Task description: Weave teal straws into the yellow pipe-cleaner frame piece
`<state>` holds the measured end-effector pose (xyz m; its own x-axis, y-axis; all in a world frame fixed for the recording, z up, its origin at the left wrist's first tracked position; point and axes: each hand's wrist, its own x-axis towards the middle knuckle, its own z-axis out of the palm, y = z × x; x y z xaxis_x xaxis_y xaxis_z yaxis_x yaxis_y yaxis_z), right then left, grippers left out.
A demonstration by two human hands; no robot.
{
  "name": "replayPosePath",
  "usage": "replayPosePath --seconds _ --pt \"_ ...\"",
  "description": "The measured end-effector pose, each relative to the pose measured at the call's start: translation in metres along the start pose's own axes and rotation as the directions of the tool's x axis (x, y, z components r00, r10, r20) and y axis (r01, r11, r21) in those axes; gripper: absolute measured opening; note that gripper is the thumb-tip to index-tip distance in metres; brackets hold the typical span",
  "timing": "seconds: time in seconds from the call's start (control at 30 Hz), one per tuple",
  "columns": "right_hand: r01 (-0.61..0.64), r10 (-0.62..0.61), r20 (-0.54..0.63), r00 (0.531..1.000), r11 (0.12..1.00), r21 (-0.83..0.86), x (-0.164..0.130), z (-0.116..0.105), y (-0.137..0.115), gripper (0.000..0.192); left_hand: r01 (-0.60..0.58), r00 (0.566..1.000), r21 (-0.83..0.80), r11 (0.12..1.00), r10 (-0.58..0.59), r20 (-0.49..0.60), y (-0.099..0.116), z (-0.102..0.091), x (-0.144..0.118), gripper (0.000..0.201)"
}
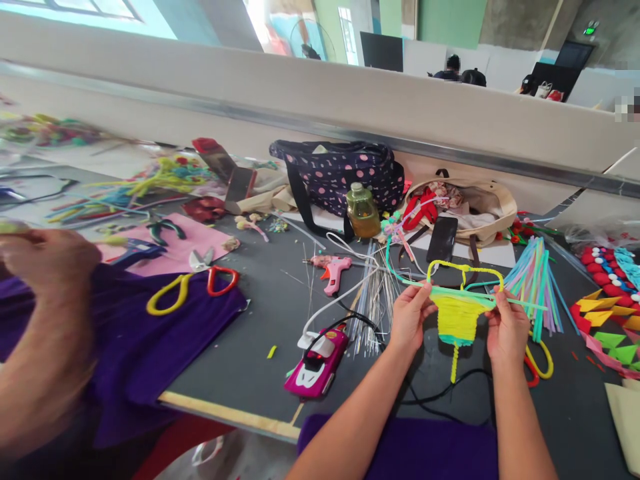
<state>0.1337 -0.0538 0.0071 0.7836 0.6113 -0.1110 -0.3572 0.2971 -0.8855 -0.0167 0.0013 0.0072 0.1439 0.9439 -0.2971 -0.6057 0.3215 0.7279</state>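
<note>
Holding a yellow woven piece above the dark table, with left hand pinching its edge at 9 o'clock and right hand pinching at 3 o'clock, fingers closed narrow on it. Lying near at 8 o'clock, a pink toy car; at 10 o'clock, a pink glue gun.

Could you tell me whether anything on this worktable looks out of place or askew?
Mostly a busy craft clutter. The pink car-shaped gadget lies close to the dark table's near edge, and thin metal wires are fanned loosely beside it. Both hands hold the yellow woven pipe-cleaner piece.
</note>
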Motion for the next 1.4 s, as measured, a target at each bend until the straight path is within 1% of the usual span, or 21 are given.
replayPosePath --seconds 0.17,0.3,0.43,0.5,0.57,0.63,0.67,0.73,0.87,0.93,1.0,1.1,1.17,1.23,1.4 --pt "-0.004 0.004 0.017 1.000 1.000 -0.024 -0.001 0.001 0.001 0.034 -0.057 0.998 0.074 0.996 0.058 -0.024 0.000 0.000 0.002 0.035" --pt "-0.014 0.022 0.060 0.998 0.990 -0.138 0.000 0.001 0.004 0.038 -0.095 0.994 0.097 0.991 0.099 -0.038 0.001 0.000 0.002 0.033" --pt "-0.081 0.103 0.105 0.989 0.977 -0.198 0.000 0.000 0.005 0.039 -0.110 0.993 0.093 0.990 0.113 -0.024 0.000 0.001 0.001 0.031" --pt "-0.144 0.179 0.179 0.967 0.970 -0.194 -0.002 0.001 0.004 0.041 -0.119 0.993 0.098 0.988 0.121 -0.012 -0.001 0.002 0.000 0.031" --pt "-0.208 0.254 0.265 0.930 0.960 -0.189 -0.006 0.002 0.003 0.040 -0.126 0.992 0.113 0.986 0.127 -0.003 -0.001 0.003 -0.001 0.031" --pt "-0.253 0.303 0.313 0.900 0.949 -0.189 -0.010 0.005 0.001 0.037 -0.133 0.991 0.131 0.982 0.134 0.001 -0.002 0.004 -0.002 0.031" --pt "-0.262 0.312 0.318 0.895 0.946 -0.190 -0.013 0.006 0.001 0.035 -0.136 0.991 0.138 0.981 0.137 0.000 -0.002 0.004 -0.002 0.031" --pt "-0.254 0.300 0.303 0.904 0.950 -0.185 -0.016 0.008 0.000 0.031 -0.138 0.990 0.144 0.980 0.140 -0.001 -0.002 0.004 -0.002 0.032" --pt "-0.208 0.243 0.249 0.938 0.965 -0.158 -0.018 0.009 0.001 0.028 -0.106 0.994 0.116 0.988 0.107 0.000 -0.001 0.006 -0.004 0.033" --pt "-0.189 0.220 0.223 0.950 0.970 -0.154 -0.018 0.010 0.003 0.029 -0.074 0.997 0.098 0.992 0.073 0.006 -0.001 0.007 -0.006 0.034" --pt "-0.172 0.205 0.211 0.956 0.971 -0.165 -0.018 0.010 0.005 0.030 -0.027 0.999 0.093 0.995 0.023 0.039 -0.002 0.008 -0.008 0.035" --pt "-0.175 0.219 0.229 0.948 0.964 -0.199 -0.019 0.009 0.007 0.032 0.065 0.986 0.095 0.993 -0.079 0.144 -0.004 0.009 -0.012 0.037" --pt "-0.192 0.243 0.253 0.936 0.958 -0.211 -0.020 0.010 0.008 0.032 0.107 0.973 0.083 0.991 -0.121 0.196 -0.006 0.009 -0.014 0.036" --pt "-0.204 0.258 0.276 0.926 0.956 -0.211 -0.022 0.011 0.007 0.031 0.117 0.970 0.061 0.991 -0.128 0.207 -0.007 0.009 -0.015 0.034" --pt "-0.213 0.268 0.315 0.910 0.957 -0.199 -0.026 0.013 0.002 0.027 0.109 0.975 0.039 0.993 -0.114 0.189 -0.006 0.009 -0.015 0.032"
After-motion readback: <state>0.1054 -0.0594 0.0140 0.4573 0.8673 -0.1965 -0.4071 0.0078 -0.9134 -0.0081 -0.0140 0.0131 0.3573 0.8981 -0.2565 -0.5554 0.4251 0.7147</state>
